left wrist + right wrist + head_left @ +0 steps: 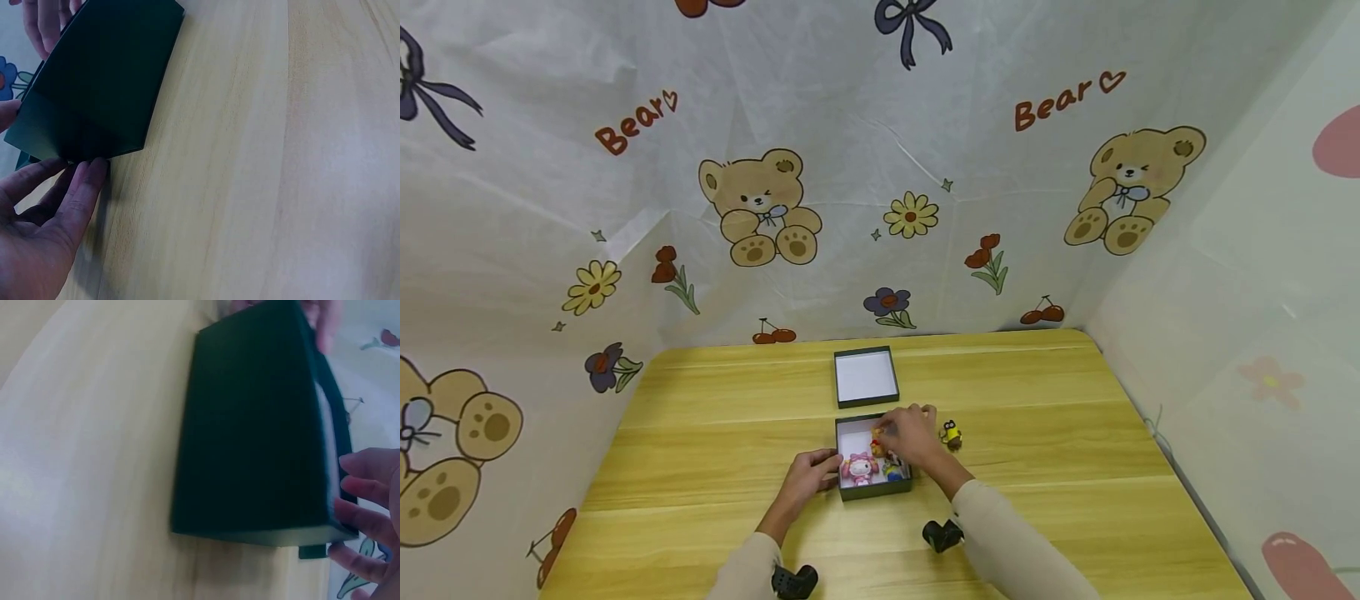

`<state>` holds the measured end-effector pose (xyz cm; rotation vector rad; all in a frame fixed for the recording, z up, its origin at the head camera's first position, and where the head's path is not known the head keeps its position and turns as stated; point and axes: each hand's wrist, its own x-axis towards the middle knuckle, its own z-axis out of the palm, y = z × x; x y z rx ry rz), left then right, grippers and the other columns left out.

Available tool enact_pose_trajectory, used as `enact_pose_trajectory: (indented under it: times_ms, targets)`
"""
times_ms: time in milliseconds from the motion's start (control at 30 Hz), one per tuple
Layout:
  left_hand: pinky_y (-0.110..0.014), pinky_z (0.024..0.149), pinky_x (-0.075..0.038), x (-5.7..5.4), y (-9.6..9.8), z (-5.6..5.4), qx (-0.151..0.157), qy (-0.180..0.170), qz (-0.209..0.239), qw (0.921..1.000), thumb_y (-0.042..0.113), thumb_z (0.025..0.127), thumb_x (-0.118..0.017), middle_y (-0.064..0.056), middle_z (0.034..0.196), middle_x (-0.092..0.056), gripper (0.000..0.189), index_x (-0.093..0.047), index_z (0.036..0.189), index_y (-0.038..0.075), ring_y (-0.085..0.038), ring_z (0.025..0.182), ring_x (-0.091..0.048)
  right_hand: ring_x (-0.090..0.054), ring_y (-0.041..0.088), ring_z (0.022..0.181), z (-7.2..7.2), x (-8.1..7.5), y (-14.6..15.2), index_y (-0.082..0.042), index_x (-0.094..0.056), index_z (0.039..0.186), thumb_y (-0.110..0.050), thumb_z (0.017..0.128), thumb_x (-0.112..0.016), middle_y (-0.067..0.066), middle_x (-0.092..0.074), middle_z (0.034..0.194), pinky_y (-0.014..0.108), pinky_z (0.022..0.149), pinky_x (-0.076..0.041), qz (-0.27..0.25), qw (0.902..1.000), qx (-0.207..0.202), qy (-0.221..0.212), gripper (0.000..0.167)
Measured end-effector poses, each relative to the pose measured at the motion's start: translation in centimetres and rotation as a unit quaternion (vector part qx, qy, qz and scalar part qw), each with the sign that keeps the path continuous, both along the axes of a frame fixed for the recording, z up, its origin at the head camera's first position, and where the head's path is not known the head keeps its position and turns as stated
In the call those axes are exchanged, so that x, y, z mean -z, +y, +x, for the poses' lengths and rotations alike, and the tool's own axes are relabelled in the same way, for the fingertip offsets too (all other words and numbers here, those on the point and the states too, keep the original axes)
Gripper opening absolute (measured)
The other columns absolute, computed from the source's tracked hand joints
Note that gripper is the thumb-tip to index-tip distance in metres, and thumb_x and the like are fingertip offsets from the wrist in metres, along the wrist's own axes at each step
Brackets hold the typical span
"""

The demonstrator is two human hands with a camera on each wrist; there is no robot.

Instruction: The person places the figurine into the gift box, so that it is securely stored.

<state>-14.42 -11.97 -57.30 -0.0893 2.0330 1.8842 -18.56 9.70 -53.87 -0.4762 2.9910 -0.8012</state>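
Observation:
A dark green open box with a white inside stands on the table. My left hand grips its left wall, the thumb at the rim and the fingers against the outside, as the left wrist view shows. My right hand reaches over the back right corner and pinches a small orange-and-red toy figure inside. Its fingertips partly cover that figure. A pink-and-white kitty figure lies at the box's front left. Beside it, at the front right, is a blue-and-yellow figure, partly hidden by the right hand.
The matching box lid lies white inside up behind the box. A yellow-and-black toy figure is on the table right of the right hand. Black wrist cameras sit at both sleeves. A bear-print sheet hangs behind the table.

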Motion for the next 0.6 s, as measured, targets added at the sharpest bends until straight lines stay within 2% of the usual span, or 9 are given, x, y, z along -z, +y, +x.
enact_pose_trajectory:
  times_ms: [100,233,400,500,600]
  targets:
    - [-0.040,0.083,-0.056,0.8,-0.1,-0.2,-0.004,0.001,-0.005,1.0000,0.017,0.098,-0.056,-0.027,0.116,-0.061,0.049,-0.047,0.128,-0.021,-0.025,0.101,-0.064,-0.058,0.030,0.094,-0.1,-0.6,0.6,-0.012,-0.075,0.097,-0.019,0.086,-0.070,0.004,-0.072,0.097,0.062,0.094,-0.025,-0.062,0.9979,-0.005,-0.016,0.014]
    - [-0.039,0.083,-0.056,1.1,-0.1,-0.4,-0.008,0.001,-0.009,0.9999,0.019,0.098,-0.056,-0.026,0.117,-0.061,0.050,-0.047,0.129,-0.019,-0.025,0.102,-0.063,-0.060,0.031,0.097,-0.5,-1.1,1.6,-0.008,-0.074,0.100,-0.019,0.088,-0.069,0.006,-0.071,0.102,0.059,0.091,-0.029,-0.118,0.9926,-0.005,-0.032,0.017]
    - [-0.038,0.083,-0.056,1.2,-0.1,-0.5,-0.008,-0.002,-0.007,0.9999,0.020,0.097,-0.058,-0.027,0.117,-0.061,0.052,-0.047,0.128,-0.020,-0.026,0.102,-0.064,-0.060,0.033,0.100,-0.8,-1.2,3.6,-0.006,-0.073,0.101,-0.013,0.088,-0.069,0.007,-0.069,0.106,0.052,0.089,-0.045,-0.170,0.9839,0.010,-0.053,0.016]
    - [-0.037,0.083,-0.056,0.9,-0.1,-0.4,-0.004,-0.004,-0.005,1.0000,0.019,0.097,-0.058,-0.028,0.118,-0.061,0.051,-0.047,0.128,-0.020,-0.026,0.102,-0.064,-0.060,0.031,0.098,-0.8,-1.1,5.1,-0.007,-0.072,0.103,-0.013,0.088,-0.070,0.006,-0.069,0.106,0.046,0.083,-0.051,-0.189,0.9794,0.023,-0.066,0.016]
    - [-0.040,0.084,-0.056,-0.1,0.0,-0.1,0.001,-0.003,0.001,1.0000,0.015,0.098,-0.056,-0.029,0.117,-0.060,0.047,-0.047,0.126,-0.021,-0.027,0.102,-0.063,-0.060,0.031,0.096,-0.7,-0.7,6.7,-0.006,-0.072,0.105,-0.014,0.087,-0.071,0.007,-0.068,0.106,0.043,0.078,-0.053,-0.196,0.9777,0.029,-0.070,0.020]
